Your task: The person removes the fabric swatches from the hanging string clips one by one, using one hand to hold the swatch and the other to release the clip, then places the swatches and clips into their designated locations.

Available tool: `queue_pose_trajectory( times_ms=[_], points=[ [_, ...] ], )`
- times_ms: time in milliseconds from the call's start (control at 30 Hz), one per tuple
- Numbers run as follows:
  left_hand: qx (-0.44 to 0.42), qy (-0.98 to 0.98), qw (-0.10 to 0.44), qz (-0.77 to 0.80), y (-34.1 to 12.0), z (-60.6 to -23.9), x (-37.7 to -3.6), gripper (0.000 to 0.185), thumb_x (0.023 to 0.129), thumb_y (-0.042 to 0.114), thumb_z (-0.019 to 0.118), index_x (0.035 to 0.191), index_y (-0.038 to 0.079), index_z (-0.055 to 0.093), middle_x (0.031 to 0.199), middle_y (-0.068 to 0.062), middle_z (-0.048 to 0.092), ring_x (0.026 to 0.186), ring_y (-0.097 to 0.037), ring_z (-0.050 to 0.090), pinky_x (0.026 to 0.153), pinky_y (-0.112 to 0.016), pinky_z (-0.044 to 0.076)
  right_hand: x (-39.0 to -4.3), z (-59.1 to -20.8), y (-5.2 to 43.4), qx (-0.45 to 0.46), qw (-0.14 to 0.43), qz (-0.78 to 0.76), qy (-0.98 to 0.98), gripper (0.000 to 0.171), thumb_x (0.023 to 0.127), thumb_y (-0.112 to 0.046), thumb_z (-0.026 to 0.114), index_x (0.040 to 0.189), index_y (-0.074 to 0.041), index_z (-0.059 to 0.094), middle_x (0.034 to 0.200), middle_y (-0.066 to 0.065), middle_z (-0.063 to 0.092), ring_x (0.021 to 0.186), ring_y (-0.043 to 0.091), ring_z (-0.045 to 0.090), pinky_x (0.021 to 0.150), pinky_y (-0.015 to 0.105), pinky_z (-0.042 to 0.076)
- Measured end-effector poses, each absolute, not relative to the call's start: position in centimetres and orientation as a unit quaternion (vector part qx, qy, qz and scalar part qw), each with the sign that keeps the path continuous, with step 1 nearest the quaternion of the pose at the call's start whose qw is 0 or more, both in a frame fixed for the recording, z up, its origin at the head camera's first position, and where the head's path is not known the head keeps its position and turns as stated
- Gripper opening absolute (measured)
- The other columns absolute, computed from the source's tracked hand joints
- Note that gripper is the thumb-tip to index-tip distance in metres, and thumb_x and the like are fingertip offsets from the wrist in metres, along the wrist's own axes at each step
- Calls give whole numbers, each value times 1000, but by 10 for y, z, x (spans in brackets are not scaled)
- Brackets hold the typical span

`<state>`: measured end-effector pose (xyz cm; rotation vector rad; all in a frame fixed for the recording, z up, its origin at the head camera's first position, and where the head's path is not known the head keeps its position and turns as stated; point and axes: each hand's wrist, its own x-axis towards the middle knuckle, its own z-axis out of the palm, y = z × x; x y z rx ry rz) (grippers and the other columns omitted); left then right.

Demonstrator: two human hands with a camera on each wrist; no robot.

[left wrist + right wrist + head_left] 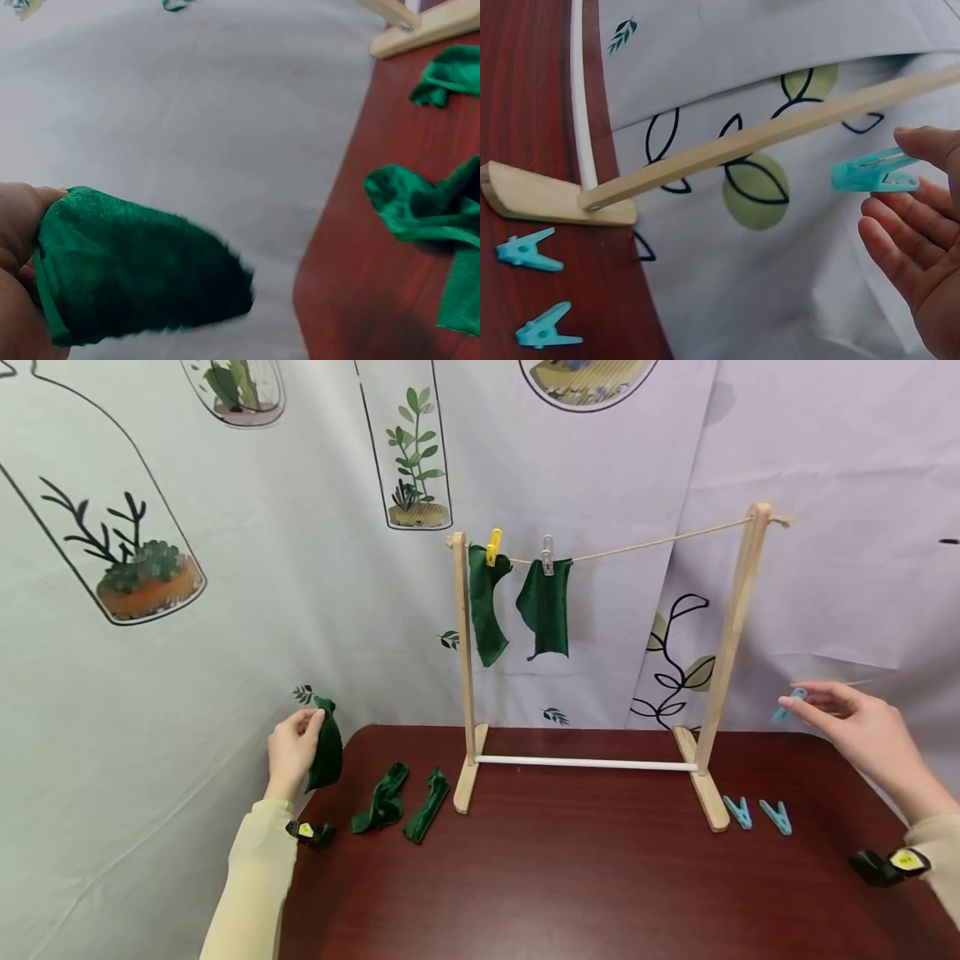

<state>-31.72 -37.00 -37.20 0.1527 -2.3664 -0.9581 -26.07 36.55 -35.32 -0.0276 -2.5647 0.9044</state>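
Observation:
My left hand (289, 753) pinches a small dark green cloth piece (327, 748) at its upper edge. The cloth hangs down near the table's left edge, and fills the lower left of the left wrist view. Out to the right, my right hand (873, 735) holds a light blue clothespin (855, 177) between thumb and fingers, raised above the table. Two more blue clothespins (738, 812) lie below it. On the rack's line (660, 541) hang two green cloth pieces (551, 610), one under a yellow clothespin (492, 548), the other under a clear clothespin (547, 557).
The wooden rack (731, 635) stands at the back of the dark red table (570, 877), with a white bar (585, 763) low between its feet. Two crumpled green cloth pieces (426, 807) lie left of it. A printed curtain (300, 568) hangs behind.

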Motion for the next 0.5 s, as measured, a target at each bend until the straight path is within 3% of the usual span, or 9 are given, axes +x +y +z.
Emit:
queue_pose_trajectory(
  times_ms=[100,200,500],
  points=[
    [61,-893,271,-354,-374,-380,-316,47,106,39,50,127,0,66,112,-25,70,93,-37,64,77,-45,47,-259,-361,369,-22,203,323,-924,66,95,-52,65,141,-4,55,124,18,60,84,-23,35,70,27,36],
    [51,-899,259,-350,-376,-385,-315,48,107,39,49,127,0,66,111,-24,70,90,-35,63,74,-44,47,-257,-371,371,-26,202,312,-928,66,96,-51,65,139,-2,56,125,27,60,82,-24,32,72,33,39],
    [50,-911,243,-329,-384,-404,-312,45,107,36,50,123,-2,67,102,-22,71,82,-30,61,68,-38,45,-249,-398,371,-11,193,301,-934,62,97,-47,66,135,1,56,117,29,65,79,-23,36,73,46,43]
  ],
)
